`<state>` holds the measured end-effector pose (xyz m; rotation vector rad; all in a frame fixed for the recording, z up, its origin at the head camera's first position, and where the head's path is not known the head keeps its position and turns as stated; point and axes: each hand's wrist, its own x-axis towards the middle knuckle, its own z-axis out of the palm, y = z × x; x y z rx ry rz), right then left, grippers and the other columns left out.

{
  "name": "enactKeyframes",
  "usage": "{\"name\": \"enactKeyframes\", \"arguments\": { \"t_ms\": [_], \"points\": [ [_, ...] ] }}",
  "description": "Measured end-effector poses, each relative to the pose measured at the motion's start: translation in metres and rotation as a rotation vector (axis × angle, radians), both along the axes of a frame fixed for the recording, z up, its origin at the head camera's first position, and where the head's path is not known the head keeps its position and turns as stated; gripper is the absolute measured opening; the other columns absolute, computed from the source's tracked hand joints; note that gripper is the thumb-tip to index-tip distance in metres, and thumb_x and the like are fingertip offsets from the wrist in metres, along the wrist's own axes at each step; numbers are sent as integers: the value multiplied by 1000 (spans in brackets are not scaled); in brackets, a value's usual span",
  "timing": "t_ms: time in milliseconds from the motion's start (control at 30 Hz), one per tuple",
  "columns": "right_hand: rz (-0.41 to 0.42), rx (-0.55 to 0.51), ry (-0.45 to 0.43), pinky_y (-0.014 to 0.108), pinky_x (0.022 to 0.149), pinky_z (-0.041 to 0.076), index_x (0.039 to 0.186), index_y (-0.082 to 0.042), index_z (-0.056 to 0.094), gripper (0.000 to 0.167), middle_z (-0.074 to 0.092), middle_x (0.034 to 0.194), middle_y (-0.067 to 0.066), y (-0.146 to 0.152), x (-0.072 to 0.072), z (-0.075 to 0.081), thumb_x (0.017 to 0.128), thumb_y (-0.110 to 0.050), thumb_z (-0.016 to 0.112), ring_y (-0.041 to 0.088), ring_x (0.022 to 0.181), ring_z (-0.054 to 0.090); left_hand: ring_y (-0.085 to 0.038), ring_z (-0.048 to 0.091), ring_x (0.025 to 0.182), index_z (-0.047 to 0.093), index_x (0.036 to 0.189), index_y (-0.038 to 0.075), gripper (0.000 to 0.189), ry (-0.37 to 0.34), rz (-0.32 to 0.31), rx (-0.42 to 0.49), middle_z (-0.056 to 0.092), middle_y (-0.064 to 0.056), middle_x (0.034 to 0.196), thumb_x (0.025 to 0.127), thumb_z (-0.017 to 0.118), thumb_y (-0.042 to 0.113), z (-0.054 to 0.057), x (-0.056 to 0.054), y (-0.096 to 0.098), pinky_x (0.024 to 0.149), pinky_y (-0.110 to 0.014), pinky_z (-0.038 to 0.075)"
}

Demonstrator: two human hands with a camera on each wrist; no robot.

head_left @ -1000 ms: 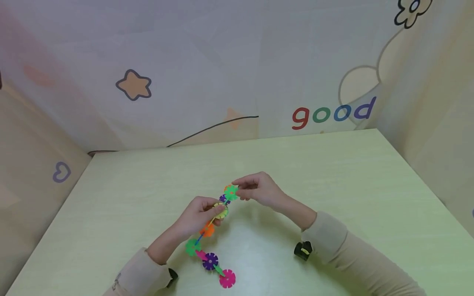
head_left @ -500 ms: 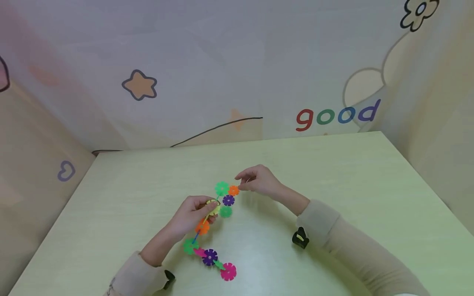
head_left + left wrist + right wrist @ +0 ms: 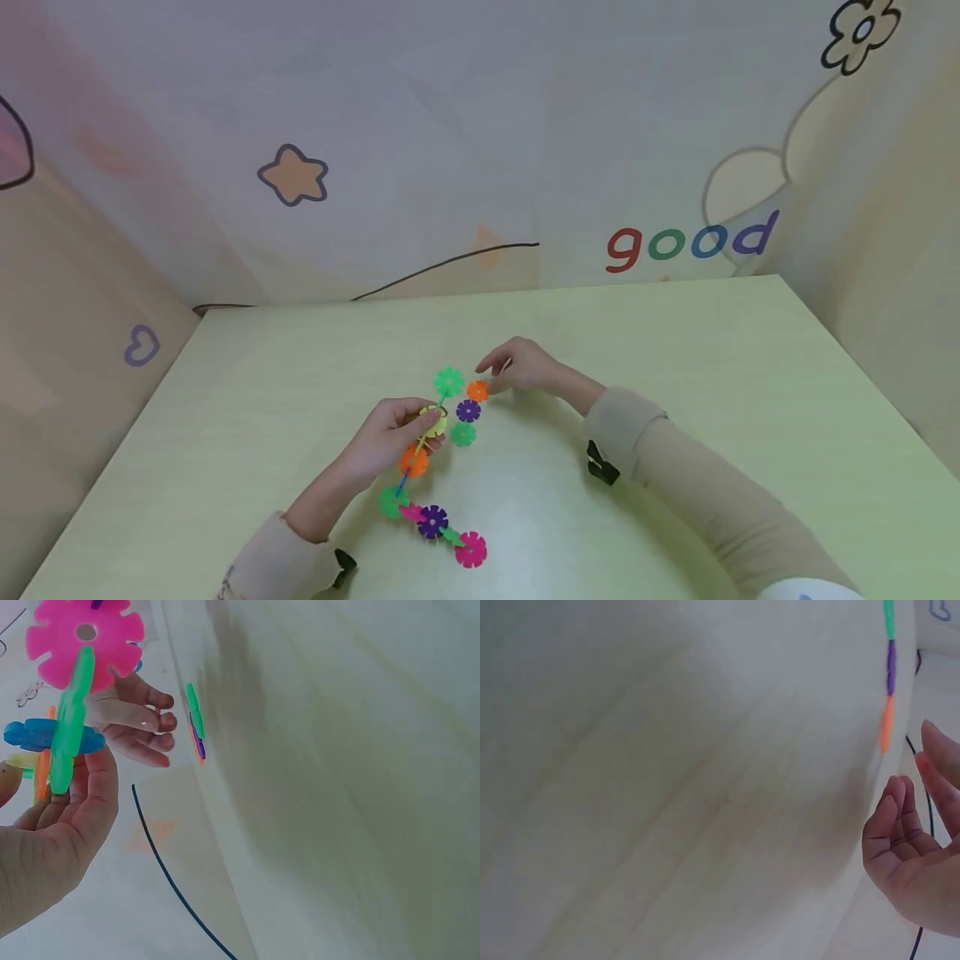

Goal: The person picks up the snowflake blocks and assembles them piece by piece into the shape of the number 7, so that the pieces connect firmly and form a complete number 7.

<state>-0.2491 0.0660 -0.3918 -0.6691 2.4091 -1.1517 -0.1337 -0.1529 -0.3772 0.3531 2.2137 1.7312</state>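
Observation:
My left hand (image 3: 386, 440) pinches a yellow notched plastic disc (image 3: 438, 428) in a chain of interlocking flower-shaped discs, thumb on top. A green disc (image 3: 448, 382) forms the chain's far end. Toward me the chain runs through an orange disc (image 3: 413, 461), a green one (image 3: 392, 502) and a purple one (image 3: 432, 522) to a pink disc (image 3: 471, 550). Just right of the chain, an orange disc (image 3: 477, 391), a purple disc (image 3: 468, 411) and a green disc (image 3: 463, 434) lie flat in a row. My right hand (image 3: 922, 862) holds nothing, fingers loosely bent, near that orange disc.
A pale green table (image 3: 637, 350) spreads under both hands. Behind it hangs a printed curtain (image 3: 450, 125) with a star and the word "good". Black clips or mounts hang below both sleeves.
The right hand has let go of the small discs, which now lie in a row beside the chain, and has drawn slightly back. The left hand keeps its pinch on the yellow disc.

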Motion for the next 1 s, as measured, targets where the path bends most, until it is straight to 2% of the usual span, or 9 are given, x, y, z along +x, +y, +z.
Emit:
{"name": "enactKeyframes", "arguments": {
  "t_ms": [200, 433, 767, 1000],
  "points": [
    [15, 70, -37, 22, 56, 42, 103, -6, 70, 35, 58, 80, 4, -3, -9, -8, 69, -2, 75, 16, 69, 48, -39, 60, 83, 53, 111, -16, 35, -12, -18, 2, 60, -25, 88, 95, 49, 14, 1, 1, -1, 70, -27, 53],
    [23, 97, -75, 22, 59, 36, 105, -9, 69, 36, 52, 75, 2, -6, -13, -10, 70, -4, 76, 16, 71, 44, -40, 60, 83, 54, 112, -15, 35, 3, -21, -11, 60, -26, 88, 95, 48, 15, 2, 1, -3, 70, -26, 53],
    [17, 188, -9, 24, 66, 36, 102, -14, 71, 28, 59, 82, -1, -11, -16, -17, 74, -12, 75, 17, 78, 44, -41, 59, 84, 54, 111, -15, 34, -2, -31, -9, 61, -24, 87, 95, 49, 15, 2, 0, -3, 70, -27, 53],
    [43, 163, 14, 24, 63, 35, 88, -8, 68, 21, 48, 70, 0, -9, -16, -15, 69, -6, 77, 15, 70, 43, -41, 59, 82, 54, 109, -15, 33, 5, -41, -6, 61, -26, 85, 95, 48, 14, 2, 0, -1, 69, -27, 53]
  ]
}}
